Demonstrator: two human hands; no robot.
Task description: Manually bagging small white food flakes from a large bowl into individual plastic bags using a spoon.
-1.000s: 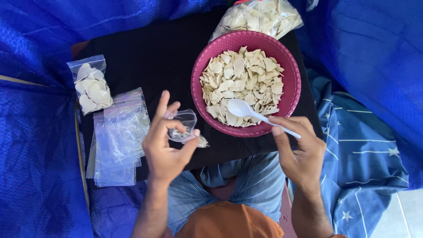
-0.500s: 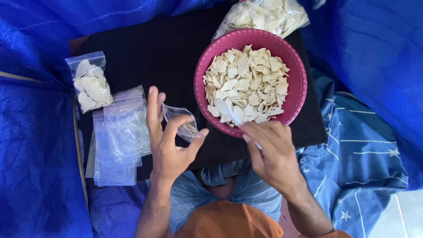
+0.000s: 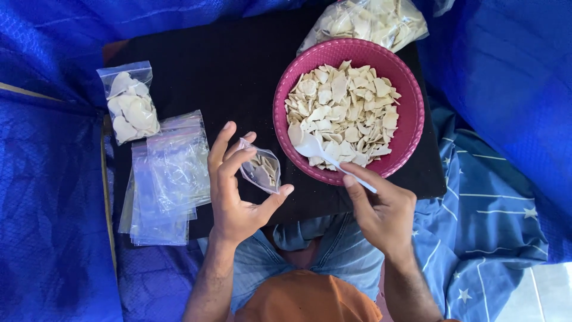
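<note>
Since half a second ago the right hand (image 3: 381, 211) has swung back to the bowl (image 3: 411, 113), and the white spoon (image 3: 313, 149), hidden under it then, now lies with its scoop on the chips (image 3: 342, 110) at the near rim. The small bag (image 3: 261, 170) shows a few chips inside where it looked nearly empty before.

The left hand (image 3: 235, 191) holds that bag just left of the bowl, above the black board (image 3: 208, 71). Its fingers are curled loosely, thumb and fingertips pinching the bag's edges so the mouth stays spread. The right hand's fingers are closed in a pinch on the spoon's handle end.

A stack of empty bags (image 3: 164, 185) lies near the left hand, a filled bag (image 3: 131, 110) sits beyond it, and a large sack of chips (image 3: 369, 21) rests behind the bowl.

The likely risk is spillage: the bag's mouth is narrow and soft, held only by fingertips, so a heaped spoon or a slack pinch could drop chips onto the board or the lap. The chips also look brittle, and pressing the spoon down could break them.
</note>
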